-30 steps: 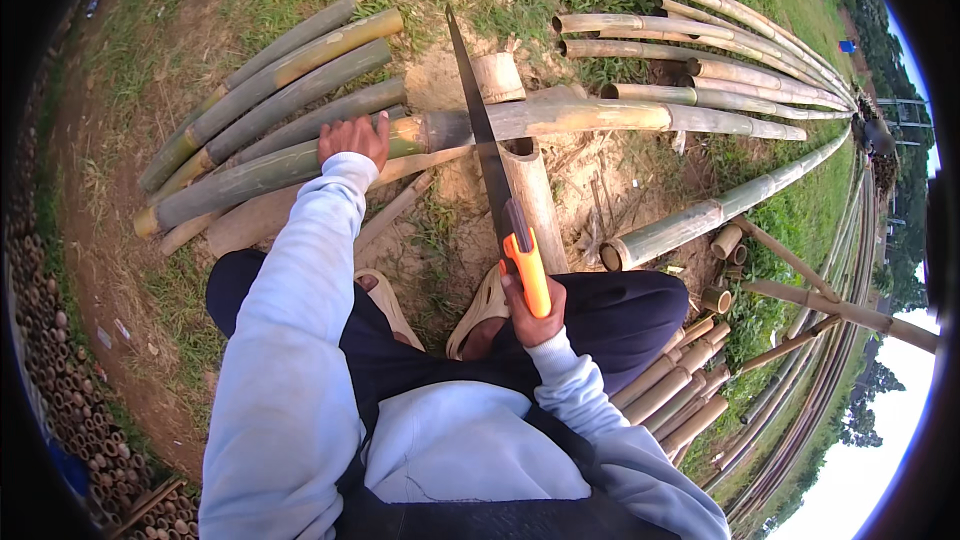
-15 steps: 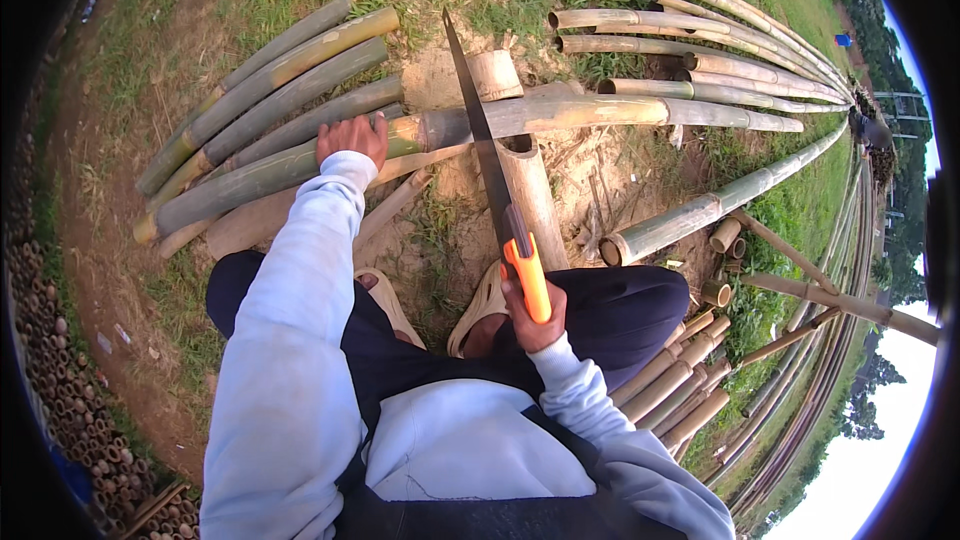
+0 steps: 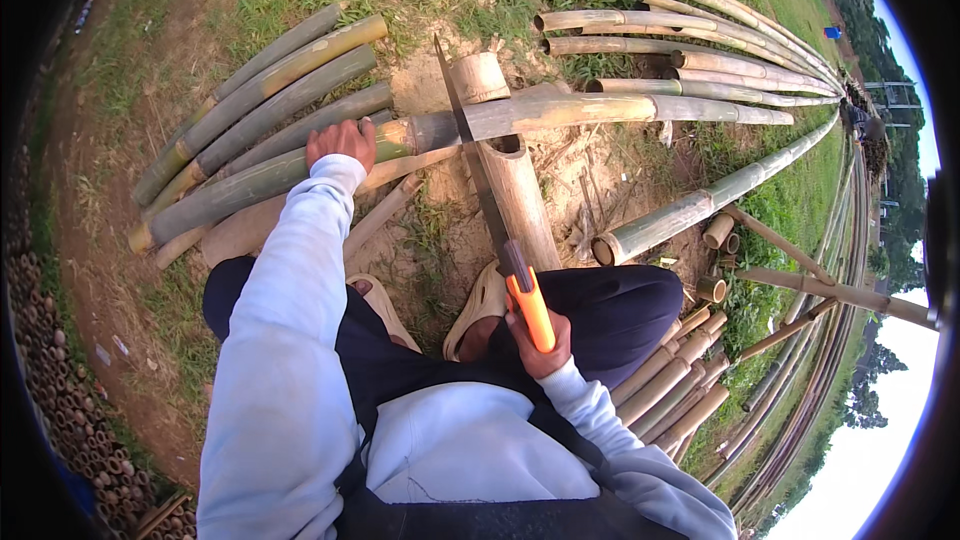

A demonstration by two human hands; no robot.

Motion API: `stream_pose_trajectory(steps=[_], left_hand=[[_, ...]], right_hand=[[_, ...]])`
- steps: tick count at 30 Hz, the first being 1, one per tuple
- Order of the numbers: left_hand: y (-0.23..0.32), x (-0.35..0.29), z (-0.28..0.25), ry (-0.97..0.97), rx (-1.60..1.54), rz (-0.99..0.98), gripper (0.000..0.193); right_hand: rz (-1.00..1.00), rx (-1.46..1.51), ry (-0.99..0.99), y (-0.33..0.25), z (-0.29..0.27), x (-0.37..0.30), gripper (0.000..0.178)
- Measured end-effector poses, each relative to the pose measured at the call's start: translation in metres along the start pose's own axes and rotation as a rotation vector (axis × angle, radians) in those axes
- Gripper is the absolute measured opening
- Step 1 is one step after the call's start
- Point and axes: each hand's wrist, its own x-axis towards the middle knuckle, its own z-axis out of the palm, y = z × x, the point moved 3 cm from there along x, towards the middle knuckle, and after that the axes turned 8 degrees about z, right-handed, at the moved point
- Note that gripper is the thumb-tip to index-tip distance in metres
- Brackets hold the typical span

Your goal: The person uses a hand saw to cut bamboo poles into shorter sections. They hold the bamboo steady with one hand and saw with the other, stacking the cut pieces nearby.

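A handsaw with an orange handle [image 3: 532, 312] is in my right hand [image 3: 547, 348], fingers wrapped round the grip. Its long dark blade slants away from me across a thick bamboo pole [image 3: 560, 112], resting at the pole's upper side. My left hand [image 3: 341, 144] is closed over the greenish stretch of the same pole, left of the blade. Under the pole, near the blade, lies a short pale bamboo piece [image 3: 527, 202], its open end towards the pole. Just beyond stands another cut bamboo section [image 3: 479, 78]. How deep the blade sits cannot be seen.
Several greenish bamboo lengths [image 3: 285, 105] lie at the left. Long poles [image 3: 700, 30] fan out at the far right, and one thick pole [image 3: 655, 228] lies nearer. Cut pieces [image 3: 668, 395] are piled beside my right knee. A stack of small bamboo rings [image 3: 75, 410] fills the lower left.
My right hand has drawn the saw back towards me, so the blade's tip is nearer to the pole. My left hand stays on the pole. The whole view has shifted slightly.
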Motion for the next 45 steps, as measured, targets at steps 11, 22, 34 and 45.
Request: stream_pose_trajectory(steps=[11, 22, 34, 45], left_hand=[[-0.004, 0.004, -0.005, 0.025, 0.039, -0.001, 0.057], [0.006, 0.006, -0.002, 0.096, 0.022, 0.013, 0.056], [-0.012, 0.002, 0.010, 0.108, 0.032, -0.018, 0.054], [-0.005, 0.008, 0.010, 0.173, -0.029, 0.021, 0.050]], right_hand=[[0.025, 0.163, 0.022, -0.025, 0.031, 0.048, 0.016], [-0.034, 0.134, 0.026, -0.048, 0.024, 0.106, 0.019], [0.094, 0.101, -0.029, -0.029, -0.014, -0.029, 0.021], [-0.081, 0.054, 0.036, -0.040, 0.037, 0.121, 0.031]])
